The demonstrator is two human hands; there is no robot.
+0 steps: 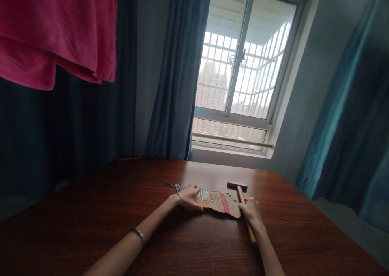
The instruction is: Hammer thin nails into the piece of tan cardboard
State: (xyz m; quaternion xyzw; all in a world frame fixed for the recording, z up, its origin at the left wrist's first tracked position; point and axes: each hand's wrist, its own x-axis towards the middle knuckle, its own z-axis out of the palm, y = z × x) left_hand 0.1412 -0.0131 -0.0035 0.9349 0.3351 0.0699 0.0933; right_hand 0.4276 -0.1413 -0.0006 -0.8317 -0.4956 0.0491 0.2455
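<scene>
A flat tan piece with a dotted pattern and a pink stripe (pixel 219 202) lies on the dark wooden table (pixel 121 227). My left hand (pixel 191 196) rests on its left end, fingers curled around a thin nail standing there. My right hand (pixel 251 210) is closed round the wooden handle of a hammer (pixel 242 195), whose dark head lies on the table just beyond the piece.
A few loose nails (pixel 172 185) lie on the table left of my left hand. A window (pixel 243 65) with blue curtains (pixel 176 77) is behind the table. A pink cloth (pixel 57 28) hangs at the upper left.
</scene>
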